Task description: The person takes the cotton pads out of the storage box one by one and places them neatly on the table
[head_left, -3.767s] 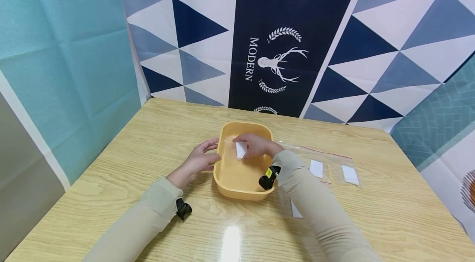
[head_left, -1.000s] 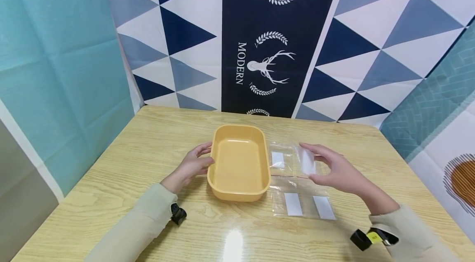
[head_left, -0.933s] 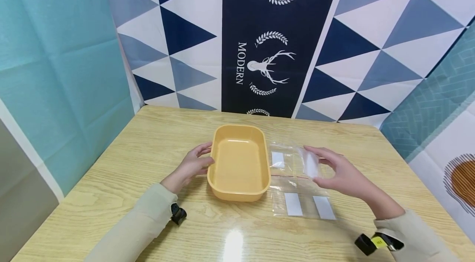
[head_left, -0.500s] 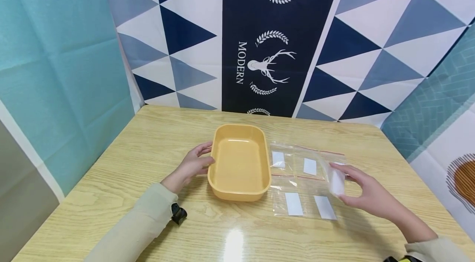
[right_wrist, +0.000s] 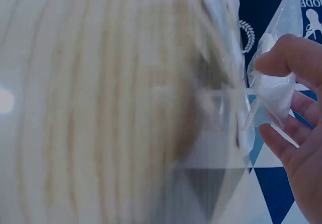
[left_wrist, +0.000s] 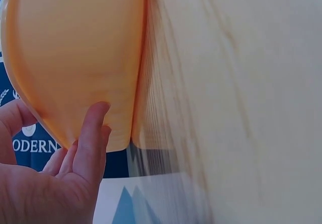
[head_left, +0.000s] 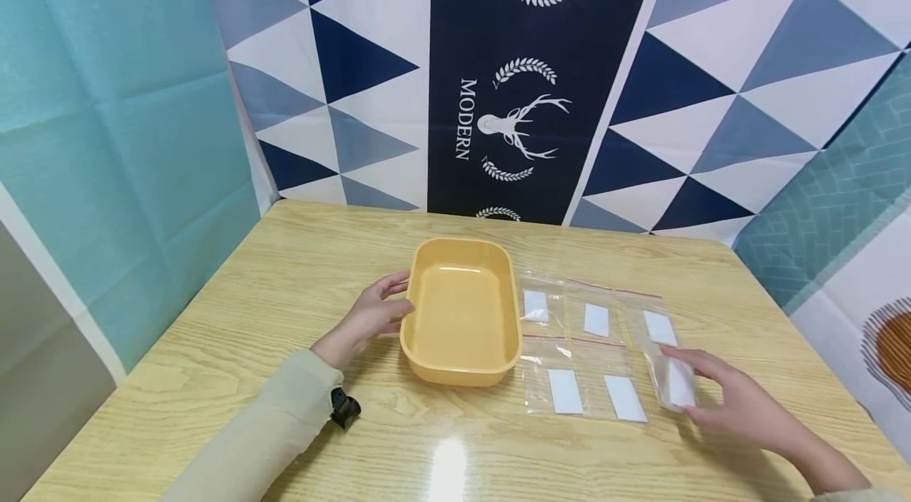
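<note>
A yellow plastic bin (head_left: pixel 461 320) stands on the table, with nothing visible in it. My left hand (head_left: pixel 370 314) rests against its left side, thumb at the rim; in the left wrist view the extended fingers (left_wrist: pixel 90 138) touch the wall. My right hand (head_left: pixel 740 399) pinches a clear zip bag with a white rectangular piece inside (head_left: pixel 681 383), tilted low over the table right of the other bags. In the right wrist view, this bag (right_wrist: pixel 276 93) sits between thumb and fingers. Whether it touches the table, I cannot tell.
Several similar zip bags (head_left: pixel 596 320) with white pieces lie flat in two rows right of the bin. One front bag (head_left: pixel 626 398) is beside the held bag. The wooden table (head_left: pixel 342 241) ends at a patterned cloth backdrop (head_left: pixel 384 75).
Earlier a white piece was held inside the bin; now the bin looks empty. In the last second my right hand carried its bag rightward and toward the front. My left hand stayed at the bin.
</note>
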### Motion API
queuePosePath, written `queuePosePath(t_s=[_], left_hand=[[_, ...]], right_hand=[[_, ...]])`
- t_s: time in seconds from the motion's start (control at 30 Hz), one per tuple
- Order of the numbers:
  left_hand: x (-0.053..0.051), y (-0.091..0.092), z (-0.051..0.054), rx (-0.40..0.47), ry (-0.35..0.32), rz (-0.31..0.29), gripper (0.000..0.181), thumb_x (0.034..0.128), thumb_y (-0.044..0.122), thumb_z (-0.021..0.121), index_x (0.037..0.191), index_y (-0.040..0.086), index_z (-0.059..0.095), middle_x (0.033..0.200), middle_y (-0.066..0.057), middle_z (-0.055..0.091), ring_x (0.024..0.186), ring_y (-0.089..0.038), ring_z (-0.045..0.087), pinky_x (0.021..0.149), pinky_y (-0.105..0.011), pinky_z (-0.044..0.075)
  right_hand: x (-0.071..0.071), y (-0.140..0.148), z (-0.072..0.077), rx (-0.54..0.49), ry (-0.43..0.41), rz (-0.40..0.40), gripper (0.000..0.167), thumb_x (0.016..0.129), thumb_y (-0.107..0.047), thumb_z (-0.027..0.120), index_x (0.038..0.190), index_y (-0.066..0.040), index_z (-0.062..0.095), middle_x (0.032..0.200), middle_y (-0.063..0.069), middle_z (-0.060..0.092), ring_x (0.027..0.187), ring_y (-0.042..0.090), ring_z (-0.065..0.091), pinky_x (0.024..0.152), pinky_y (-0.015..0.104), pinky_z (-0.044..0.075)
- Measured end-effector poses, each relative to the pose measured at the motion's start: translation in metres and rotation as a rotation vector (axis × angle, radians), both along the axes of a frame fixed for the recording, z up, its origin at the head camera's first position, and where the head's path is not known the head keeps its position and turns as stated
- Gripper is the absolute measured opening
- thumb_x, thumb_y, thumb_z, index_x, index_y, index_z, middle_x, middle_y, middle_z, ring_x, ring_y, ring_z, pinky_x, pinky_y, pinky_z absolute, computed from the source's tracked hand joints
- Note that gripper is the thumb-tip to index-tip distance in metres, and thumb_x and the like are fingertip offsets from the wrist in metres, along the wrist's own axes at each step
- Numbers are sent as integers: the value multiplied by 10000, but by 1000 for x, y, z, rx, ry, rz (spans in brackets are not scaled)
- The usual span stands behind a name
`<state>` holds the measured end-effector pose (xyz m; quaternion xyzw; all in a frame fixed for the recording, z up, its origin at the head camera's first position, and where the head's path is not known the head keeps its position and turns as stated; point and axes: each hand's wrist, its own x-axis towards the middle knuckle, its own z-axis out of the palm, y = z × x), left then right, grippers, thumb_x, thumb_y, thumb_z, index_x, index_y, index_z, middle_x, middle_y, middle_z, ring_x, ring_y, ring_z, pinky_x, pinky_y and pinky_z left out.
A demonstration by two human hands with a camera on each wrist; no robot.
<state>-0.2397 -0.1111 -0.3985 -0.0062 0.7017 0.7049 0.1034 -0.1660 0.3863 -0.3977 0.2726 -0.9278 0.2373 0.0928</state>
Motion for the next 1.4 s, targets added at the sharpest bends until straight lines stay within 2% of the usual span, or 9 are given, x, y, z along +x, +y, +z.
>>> queuePosePath(t_s=[0.17,0.33,0.5,0.67,0.83,0.93,1.17,1.3,1.4], left_hand=[[-1,0,1,9,3,7,620,834,-20,586,1405,118,388,1392,-132,402,1025,-303,586,776,-384,553],[0,0,2,8,5,0,621,837,-24,580,1409,113,380,1390,-137,403,1023,-300,586,775,-383,553],[0,0,1,14,5,5,619,835,-27,581,1406,110,384,1389,-139,403,1009,-298,593,776,-383,552],[0,0,1,16,3,6,622,833,-23,587,1405,119,388,1382,-133,411,1008,-286,593,774,-382,553],[0,0,0,14,1,4,627,831,-19,592,1407,122,387,1383,-133,411,998,-279,598,766,-383,556],[-1,0,0,12,1,4,626,831,-15,593,1407,122,387,1384,-133,410,997,-275,599,767,-382,556],[-1,0,0,5,0,7,626,829,-15,597,1404,127,393,1373,-127,423,984,-271,606,763,-378,557],[-1,1,0,10,1,8,630,827,-13,599,1405,126,391,1374,-132,422,991,-276,602,770,-381,555],[-1,0,-1,15,-1,10,629,830,-14,599,1406,124,389,1375,-133,420,1000,-280,597,777,-388,552]], right_hand=[[-2,4,-7,31,0,11,775,596,-30,829,1305,-113,528,1273,108,523,1153,-191,227,863,-26,203],[-4,7,-13,67,-86,7,733,621,-70,821,1291,-60,524,1245,216,523,1145,-179,239,861,-42,168],[-5,11,-15,47,-139,69,736,635,-37,804,1309,-71,512,1259,184,510,1161,-186,229,865,-32,180],[-6,14,-16,10,-171,161,773,612,27,770,1327,-74,494,1349,13,439,1217,-178,195,889,-13,182],[-5,15,-18,14,-218,147,760,635,7,752,1338,-115,492,1394,-48,383,1237,-173,156,890,-19,155],[-5,16,-18,15,-230,159,755,645,9,737,1346,-115,484,1414,-29,363,1252,-158,132,900,-25,126],[-5,20,-19,-26,-277,197,756,654,26,709,1360,-98,468,1450,-121,296,1268,-151,102,893,-30,118],[-7,20,-16,-62,-254,210,719,682,77,651,1360,-63,455,1435,-140,309,1268,-140,142,886,11,178],[-10,19,-12,-89,-212,183,653,741,90,609,1360,-37,444,1419,-152,333,1256,-138,188,840,30,222]])
